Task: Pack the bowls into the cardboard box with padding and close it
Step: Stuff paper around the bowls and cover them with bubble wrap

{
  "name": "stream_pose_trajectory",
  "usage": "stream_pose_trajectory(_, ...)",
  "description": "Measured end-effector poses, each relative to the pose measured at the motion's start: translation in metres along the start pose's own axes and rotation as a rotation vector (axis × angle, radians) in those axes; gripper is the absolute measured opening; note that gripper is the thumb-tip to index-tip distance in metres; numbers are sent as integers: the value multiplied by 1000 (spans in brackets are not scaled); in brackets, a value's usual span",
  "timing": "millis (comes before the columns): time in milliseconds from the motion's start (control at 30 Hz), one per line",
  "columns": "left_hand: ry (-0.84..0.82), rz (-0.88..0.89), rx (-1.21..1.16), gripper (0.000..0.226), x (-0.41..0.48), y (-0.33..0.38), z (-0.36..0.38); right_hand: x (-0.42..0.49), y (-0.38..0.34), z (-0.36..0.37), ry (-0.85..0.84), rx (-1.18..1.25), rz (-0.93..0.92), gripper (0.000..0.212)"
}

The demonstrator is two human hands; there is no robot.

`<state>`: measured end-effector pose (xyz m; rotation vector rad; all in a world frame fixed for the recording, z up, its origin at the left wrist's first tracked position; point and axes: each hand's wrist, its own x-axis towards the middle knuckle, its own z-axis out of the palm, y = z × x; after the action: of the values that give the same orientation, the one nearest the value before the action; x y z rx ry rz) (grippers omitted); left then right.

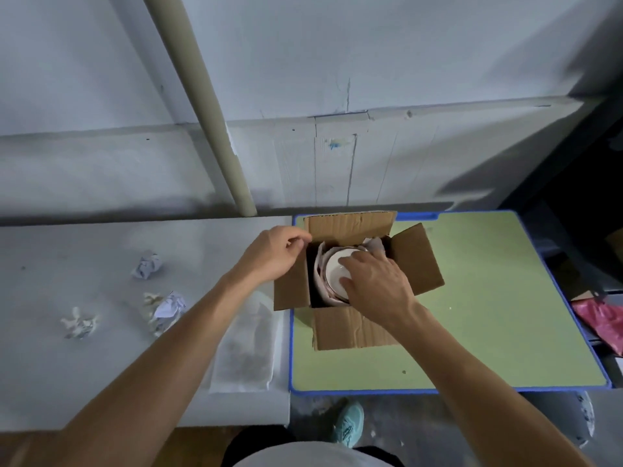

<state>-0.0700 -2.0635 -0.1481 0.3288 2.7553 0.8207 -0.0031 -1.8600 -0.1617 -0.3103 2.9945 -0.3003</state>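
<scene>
From my remote seat I see the brown cardboard box standing on a green table top with blue edging, all four flaps open. Inside it sits the white round bowl, nested in pinkish paper padding that lines the walls around it. My view of the bowl is half blocked by the right hand, whose fingers are spread and laid flat over the bowl's right side. The left hand rests on the box's left flap, with its fingers curled at the far corner; I cannot tell whether they actually pinch the cardboard.

On the grey table to the left lie three crumpled paper balls, well apart from the box, and a clear plastic sheet sits just beside the green top. A beige pipe runs down the wall behind. A pink bag sits at the far right, and a teal shoe is on the floor below.
</scene>
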Motion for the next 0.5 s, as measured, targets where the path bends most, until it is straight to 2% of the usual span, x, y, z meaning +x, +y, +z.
stream_pose_trajectory(100,108,-4,7,27,-18,-15,1,5,-8,-1,49,-5,-108,37)
stream_pose_trajectory(200,120,51,-67,35,-38,-24,20,14,-20,6,44,9,-177,49)
stream_pose_trajectory(267,71,71,-103,53,-45,-27,37,24,-26,12,-18,-6,-154,53)
stream_pose_trajectory(333,38,-4,-158,71,-47,-28,47,31,-27,16,-43,-7,-111,56)
stream_pose_trajectory(400,37,-57,-188,78,-45,-33,53,34,-23,20,-15,-32,-88,55)
stream_pose_trajectory(500,33,-20,-151,81,-42,-38,58,30,-13,27,-10,-56,-35,52)
